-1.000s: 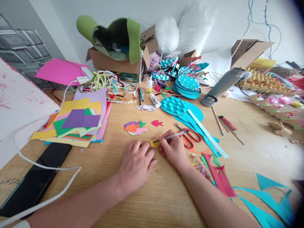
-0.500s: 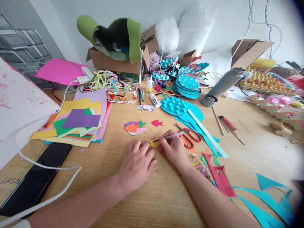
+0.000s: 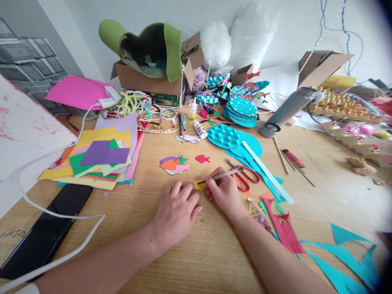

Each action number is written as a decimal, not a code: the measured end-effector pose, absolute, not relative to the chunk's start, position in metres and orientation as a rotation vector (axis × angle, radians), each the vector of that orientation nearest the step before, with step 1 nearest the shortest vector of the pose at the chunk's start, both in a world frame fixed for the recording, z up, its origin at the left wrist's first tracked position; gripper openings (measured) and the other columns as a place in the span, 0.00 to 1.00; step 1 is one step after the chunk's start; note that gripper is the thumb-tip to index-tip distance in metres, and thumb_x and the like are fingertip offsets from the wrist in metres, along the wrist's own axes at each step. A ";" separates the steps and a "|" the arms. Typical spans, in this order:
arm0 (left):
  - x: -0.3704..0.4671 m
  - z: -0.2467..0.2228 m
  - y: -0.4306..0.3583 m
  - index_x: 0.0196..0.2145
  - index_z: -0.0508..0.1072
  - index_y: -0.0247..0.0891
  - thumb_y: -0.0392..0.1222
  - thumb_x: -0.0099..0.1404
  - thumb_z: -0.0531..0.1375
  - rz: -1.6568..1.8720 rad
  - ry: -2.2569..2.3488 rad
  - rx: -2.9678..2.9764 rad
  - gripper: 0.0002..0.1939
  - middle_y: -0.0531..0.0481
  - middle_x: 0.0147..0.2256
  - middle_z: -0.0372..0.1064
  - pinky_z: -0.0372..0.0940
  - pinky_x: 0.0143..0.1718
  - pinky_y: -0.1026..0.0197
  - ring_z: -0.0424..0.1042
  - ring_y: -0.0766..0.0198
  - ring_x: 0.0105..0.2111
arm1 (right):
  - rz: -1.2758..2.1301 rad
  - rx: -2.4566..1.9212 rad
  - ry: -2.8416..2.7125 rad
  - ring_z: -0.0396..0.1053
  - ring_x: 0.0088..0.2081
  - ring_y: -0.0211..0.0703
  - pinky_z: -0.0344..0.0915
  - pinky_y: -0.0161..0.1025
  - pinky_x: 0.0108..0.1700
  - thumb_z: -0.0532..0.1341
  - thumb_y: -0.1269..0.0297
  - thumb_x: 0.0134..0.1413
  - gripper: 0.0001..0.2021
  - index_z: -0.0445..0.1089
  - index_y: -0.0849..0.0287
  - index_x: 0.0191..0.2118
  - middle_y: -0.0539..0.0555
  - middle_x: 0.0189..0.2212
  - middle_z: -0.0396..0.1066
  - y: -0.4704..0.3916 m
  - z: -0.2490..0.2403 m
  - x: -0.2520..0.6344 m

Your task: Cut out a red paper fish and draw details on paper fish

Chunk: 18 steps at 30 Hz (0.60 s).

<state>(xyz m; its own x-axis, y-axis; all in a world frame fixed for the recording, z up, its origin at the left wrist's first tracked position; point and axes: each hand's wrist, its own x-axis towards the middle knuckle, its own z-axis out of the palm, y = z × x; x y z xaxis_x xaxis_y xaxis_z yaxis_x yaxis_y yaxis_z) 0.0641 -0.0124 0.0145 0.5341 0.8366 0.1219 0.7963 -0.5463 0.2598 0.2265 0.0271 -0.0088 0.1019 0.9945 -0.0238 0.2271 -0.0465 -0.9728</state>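
My right hand [image 3: 223,192] is closed around a slim grey pen [image 3: 225,174], whose dark tip touches a small yellow paper piece [image 3: 198,185]. Lying flat on the table, my left hand [image 3: 179,210] has its fingers spread, with the fingertips at the left edge of the yellow piece. Part of that piece is hidden by my hands. Just above lie a red paper fish [image 3: 202,158] and a group of cut shapes, among them an orange one [image 3: 170,164] and a pink fish [image 3: 183,168]. Red-handled scissors [image 3: 245,176] rest right beside my right hand.
Stacked coloured paper [image 3: 105,155] and a black phone [image 3: 45,228] are at the left. Blue discs [image 3: 225,136] and glue bottles [image 3: 200,130] stand or lie beyond my hands. Red scraps [image 3: 286,228] are at the right, a metal flask [image 3: 288,112] behind them.
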 end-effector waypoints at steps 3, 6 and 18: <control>0.064 0.014 -0.013 0.48 0.68 0.41 0.43 0.68 0.54 0.348 1.399 2.603 0.12 0.47 0.48 0.66 0.61 0.44 0.46 0.60 0.52 0.45 | 1.049 -1.446 -1.281 0.61 0.13 0.35 0.53 0.29 0.14 0.58 0.67 0.48 0.05 0.59 0.56 0.28 0.44 0.12 0.63 0.027 -0.009 0.227; 0.064 0.013 -0.013 0.48 0.69 0.41 0.44 0.68 0.54 0.357 1.399 2.613 0.12 0.46 0.48 0.66 0.61 0.44 0.47 0.60 0.52 0.45 | 1.054 -1.445 -1.275 0.61 0.13 0.35 0.53 0.29 0.14 0.58 0.68 0.48 0.05 0.59 0.56 0.28 0.44 0.12 0.63 0.027 -0.009 0.227; 0.064 0.015 -0.012 0.48 0.69 0.42 0.44 0.68 0.54 0.347 1.396 2.606 0.12 0.47 0.48 0.66 0.61 0.44 0.46 0.61 0.52 0.45 | 1.035 -1.441 -1.327 0.61 0.13 0.34 0.54 0.29 0.15 0.58 0.68 0.48 0.05 0.59 0.56 0.27 0.43 0.12 0.62 0.027 -0.009 0.227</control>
